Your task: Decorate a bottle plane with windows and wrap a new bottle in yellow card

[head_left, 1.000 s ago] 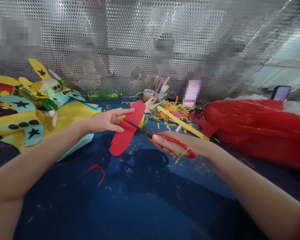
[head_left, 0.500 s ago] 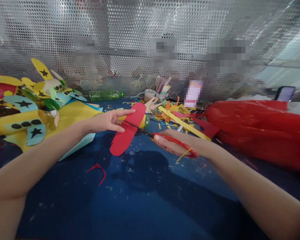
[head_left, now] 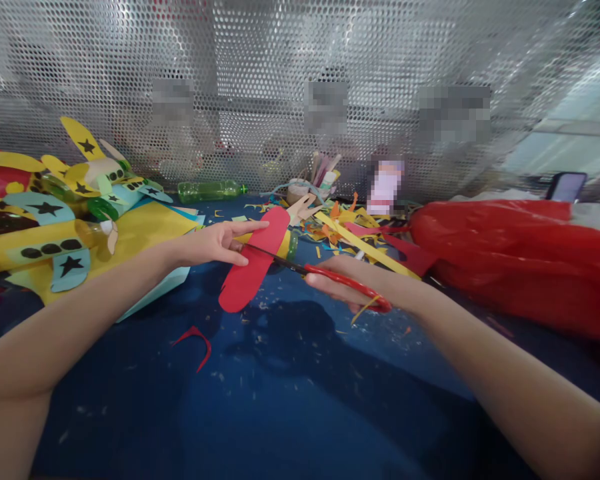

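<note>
A rounded strip of red paper (head_left: pixel 246 279) is held above the blue table by my left hand (head_left: pixel 220 243), with the index finger and thumb over its front and the other fingers partly hidden. My right hand (head_left: pixel 337 283) grips red-handled scissors (head_left: pixel 350 283) by the handles. The dark blades lie across the middle of the red paper, their tips close to the fingers of my left hand. A thin yellow scrap hangs by the scissor handle. A curved red offcut (head_left: pixel 200 341) rests on the table below the paper.
Decorated yellow and blue bottle planes (head_left: pixel 55 250) are piled at the left. A green bottle (head_left: pixel 213 191) lies at the back near a perforated silver sheet (head_left: pixel 260 80). Colourful paper scraps (head_left: pixel 330 227) are heaped behind my right hand. A red plastic bag (head_left: pixel 510 253) bulges at the right.
The scissors and my right hand have shifted slightly left, and the blades look more closed across the red paper. My left hand has barely moved.
</note>
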Demonstrator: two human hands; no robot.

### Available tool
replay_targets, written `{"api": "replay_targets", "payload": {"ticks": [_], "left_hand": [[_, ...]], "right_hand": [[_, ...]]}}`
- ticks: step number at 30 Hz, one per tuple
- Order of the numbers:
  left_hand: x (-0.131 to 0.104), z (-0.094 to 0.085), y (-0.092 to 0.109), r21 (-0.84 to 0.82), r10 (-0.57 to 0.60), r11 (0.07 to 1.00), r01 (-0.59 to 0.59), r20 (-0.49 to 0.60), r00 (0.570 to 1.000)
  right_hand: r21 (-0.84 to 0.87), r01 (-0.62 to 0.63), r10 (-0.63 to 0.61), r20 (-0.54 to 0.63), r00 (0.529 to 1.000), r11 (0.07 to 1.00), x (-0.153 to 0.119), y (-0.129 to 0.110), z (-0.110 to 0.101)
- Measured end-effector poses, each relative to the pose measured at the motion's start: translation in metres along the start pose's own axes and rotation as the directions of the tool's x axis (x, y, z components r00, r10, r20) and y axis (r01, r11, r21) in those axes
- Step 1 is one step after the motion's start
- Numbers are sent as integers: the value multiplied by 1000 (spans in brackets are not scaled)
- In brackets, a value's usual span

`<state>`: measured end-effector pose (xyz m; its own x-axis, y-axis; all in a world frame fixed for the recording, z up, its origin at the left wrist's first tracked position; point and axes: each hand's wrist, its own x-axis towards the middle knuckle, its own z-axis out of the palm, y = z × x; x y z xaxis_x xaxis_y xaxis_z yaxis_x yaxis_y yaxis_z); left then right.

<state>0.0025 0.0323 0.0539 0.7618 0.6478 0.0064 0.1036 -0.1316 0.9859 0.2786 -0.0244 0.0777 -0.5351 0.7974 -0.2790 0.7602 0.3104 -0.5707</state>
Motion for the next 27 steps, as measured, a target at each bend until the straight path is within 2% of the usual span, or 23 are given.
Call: {"api": "replay_targets", "payload": {"ticks": [3,10,15,27], "left_hand": [[0,1,1,5,-5,1000,5,5,1000],[-1,0,1,8,-5,1000,5,-12,1000],[0,-2,-1,-4,-8,1000,8,12,1000],[0,3,3,17,18,1000,-18,30,999]], "right_hand": [[58,-15,13,36,999,998,-1,-1,0],[18,147,-148,62,987,989,0,4,1],[11,184,-184,47,982,983,2,8,2],[36,124,-126,37,991,992,0,0,3]]}}
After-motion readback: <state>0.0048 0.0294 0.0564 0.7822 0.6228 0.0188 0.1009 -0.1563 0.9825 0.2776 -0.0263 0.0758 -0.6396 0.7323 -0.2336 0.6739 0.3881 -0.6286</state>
